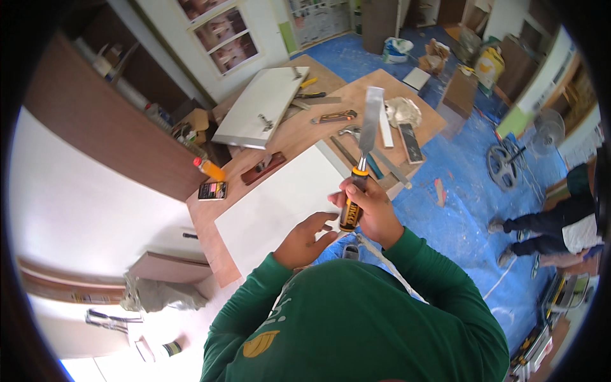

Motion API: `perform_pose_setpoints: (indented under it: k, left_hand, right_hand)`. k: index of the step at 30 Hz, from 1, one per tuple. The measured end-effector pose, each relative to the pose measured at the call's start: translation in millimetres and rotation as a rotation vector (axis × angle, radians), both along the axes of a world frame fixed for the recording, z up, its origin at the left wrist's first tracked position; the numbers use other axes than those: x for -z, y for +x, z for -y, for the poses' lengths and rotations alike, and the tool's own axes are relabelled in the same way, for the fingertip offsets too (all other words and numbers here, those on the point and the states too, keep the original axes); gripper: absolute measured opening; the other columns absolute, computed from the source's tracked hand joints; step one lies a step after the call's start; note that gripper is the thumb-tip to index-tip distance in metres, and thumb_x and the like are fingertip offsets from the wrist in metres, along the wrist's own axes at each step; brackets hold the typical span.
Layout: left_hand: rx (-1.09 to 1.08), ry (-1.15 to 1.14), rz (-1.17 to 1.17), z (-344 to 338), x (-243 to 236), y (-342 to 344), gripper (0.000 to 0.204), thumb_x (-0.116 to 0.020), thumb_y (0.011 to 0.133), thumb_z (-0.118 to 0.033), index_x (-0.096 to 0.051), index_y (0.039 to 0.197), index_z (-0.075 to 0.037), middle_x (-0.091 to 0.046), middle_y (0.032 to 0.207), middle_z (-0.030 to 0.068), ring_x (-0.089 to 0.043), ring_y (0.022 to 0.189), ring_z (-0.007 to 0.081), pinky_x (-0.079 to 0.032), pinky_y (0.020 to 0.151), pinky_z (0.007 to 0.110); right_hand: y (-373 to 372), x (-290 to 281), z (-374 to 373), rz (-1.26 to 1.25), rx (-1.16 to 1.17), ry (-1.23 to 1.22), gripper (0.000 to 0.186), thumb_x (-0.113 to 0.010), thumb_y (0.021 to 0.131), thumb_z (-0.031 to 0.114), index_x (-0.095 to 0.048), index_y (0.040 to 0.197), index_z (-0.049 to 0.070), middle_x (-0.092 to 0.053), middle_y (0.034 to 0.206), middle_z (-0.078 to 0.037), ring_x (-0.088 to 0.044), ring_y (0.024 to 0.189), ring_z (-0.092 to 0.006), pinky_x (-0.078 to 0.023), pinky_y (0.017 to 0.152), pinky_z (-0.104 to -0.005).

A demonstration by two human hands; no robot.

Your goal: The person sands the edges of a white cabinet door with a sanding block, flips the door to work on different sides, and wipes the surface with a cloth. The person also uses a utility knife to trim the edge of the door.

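Observation:
My right hand (380, 213) is closed round the black and yellow handle of a wood chisel (369, 124), its wide steel blade pointing up and away from me. Beside the handle's lower end, my left hand (307, 240) is open, thumb and fingers apart and slightly curled. Below both hands lies a white panel (280, 197) on a brown wooden worktable (232, 267). Past the chisel blade are a utility knife (334, 117), a hammer (350, 130) partly hidden by the blade, and a black flat block (410, 143).
A hand plane (263, 168), a phone (212, 190) and an orange bottle (210, 169) sit on the table's left. Another white panel (261, 108) with hinges lies farther back. Blue sheeting (452, 216) covers the floor, where a person (554, 219) stands at right near a fan (548, 130).

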State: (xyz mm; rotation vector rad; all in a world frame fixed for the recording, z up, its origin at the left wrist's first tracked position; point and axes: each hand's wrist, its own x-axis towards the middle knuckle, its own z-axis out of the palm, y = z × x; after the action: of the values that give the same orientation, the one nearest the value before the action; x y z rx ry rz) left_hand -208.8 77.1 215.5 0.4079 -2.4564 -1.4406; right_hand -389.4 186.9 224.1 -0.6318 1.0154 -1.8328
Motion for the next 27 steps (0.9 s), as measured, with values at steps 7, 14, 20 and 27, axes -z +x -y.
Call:
perform_pose_setpoints:
  k: [7,14,20,27]
  left_hand:
    - [-0.429,0.386,-0.17,2,30,100,0.035,-0.048,0.111,-0.021,-0.06,0.09,0.004,-0.069,0.078,0.0118,-0.07,0.078,0.0189,-0.055,0.075,0.031]
    - [-0.536,0.519,-0.097,-8,-16,182,0.036,-0.057,0.108,-0.027,-0.063,0.092,0.005,-0.065,0.071,0.0098,-0.064,0.067,0.0156,-0.055,0.066,0.031]
    - [-0.493,0.341,-0.571,-24,-20,220,0.034,-0.079,0.093,-0.016,-0.065,0.118,0.002,-0.069,0.112,0.0112,-0.064,0.108,0.0154,-0.055,0.085,0.032]
    - [-0.481,0.563,-0.335,-34,-15,264,0.024,-0.076,0.097,-0.016,-0.072,0.113,0.002,-0.075,0.104,0.0108,-0.069,0.098,0.0164,-0.056,0.092,0.033]
  right_hand:
    - [53,-7,-3,0.042,-0.256,0.061,0.023,-0.063,0.104,0.022,-0.058,0.11,0.001,-0.062,0.082,-0.007,-0.063,0.079,-0.0197,-0.053,0.076,-0.0363]
    - [151,-7,-15,-0.161,-0.424,0.239,0.02,-0.062,0.103,0.019,-0.059,0.111,0.0,-0.062,0.08,-0.005,-0.065,0.077,-0.016,-0.054,0.074,-0.0326]
    - [228,-14,-25,-0.31,-0.555,0.277,0.02,-0.064,0.101,0.017,-0.059,0.111,0.0,-0.061,0.089,-0.004,-0.062,0.08,-0.0139,-0.053,0.074,-0.0307]
    - [283,-21,-28,-0.382,-0.657,0.332,0.017,-0.064,0.101,0.016,-0.059,0.108,0.002,-0.06,0.091,-0.002,-0.059,0.081,-0.0108,-0.05,0.074,-0.0284]
